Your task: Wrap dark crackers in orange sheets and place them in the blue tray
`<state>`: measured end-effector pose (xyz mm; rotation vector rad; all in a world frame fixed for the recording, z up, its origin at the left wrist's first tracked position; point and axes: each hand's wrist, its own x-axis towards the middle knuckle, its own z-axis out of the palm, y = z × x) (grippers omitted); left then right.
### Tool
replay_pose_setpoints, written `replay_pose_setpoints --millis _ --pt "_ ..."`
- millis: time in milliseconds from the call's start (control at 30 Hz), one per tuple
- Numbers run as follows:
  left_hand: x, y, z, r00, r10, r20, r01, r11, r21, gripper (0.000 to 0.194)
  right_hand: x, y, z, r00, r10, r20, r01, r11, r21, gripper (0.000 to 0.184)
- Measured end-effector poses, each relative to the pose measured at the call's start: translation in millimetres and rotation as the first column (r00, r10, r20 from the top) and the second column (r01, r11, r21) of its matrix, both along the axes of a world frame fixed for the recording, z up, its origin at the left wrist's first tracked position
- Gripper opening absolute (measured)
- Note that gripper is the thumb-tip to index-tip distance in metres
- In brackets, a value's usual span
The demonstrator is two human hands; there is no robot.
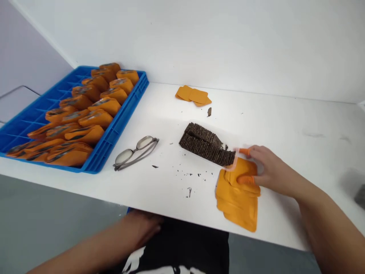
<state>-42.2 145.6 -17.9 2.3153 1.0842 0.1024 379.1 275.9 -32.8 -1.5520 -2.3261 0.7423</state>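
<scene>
My right hand (264, 169), with orange finger cots on thumb and forefinger, pinches the top orange pouch (242, 169) of a stack of flat orange pouches (238, 203) near the table's front edge. Just left of that hand lies a row of dark brown ridged pieces (207, 144) on the white table (285, 121). My left hand (142, 224) rests below the table edge on my lap, fingers loosely curled and partly hidden, holding nothing that I can see.
A blue tray (114, 129) with several filled orange pouches (85, 114) stands at the left. Grey glasses (136, 152) lie beside it. A few empty orange pouches (194, 95) sit near the back wall. Dark crumbs (189, 177) dot the table.
</scene>
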Motion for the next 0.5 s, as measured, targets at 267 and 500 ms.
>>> replay_pose_setpoints --millis 267,500 --pt "72 21 17.2 0.888 -0.409 0.207 0.299 0.86 0.414 0.041 -28 -10 10.8 0.998 0.058 0.035 -0.049 0.975 -0.216 0.043" --pt "122 23 -41.7 0.929 -0.337 -0.152 0.366 0.785 0.499 0.062 -47 -27 13.2 0.986 -0.05 0.158 0.065 0.994 -0.091 0.038"
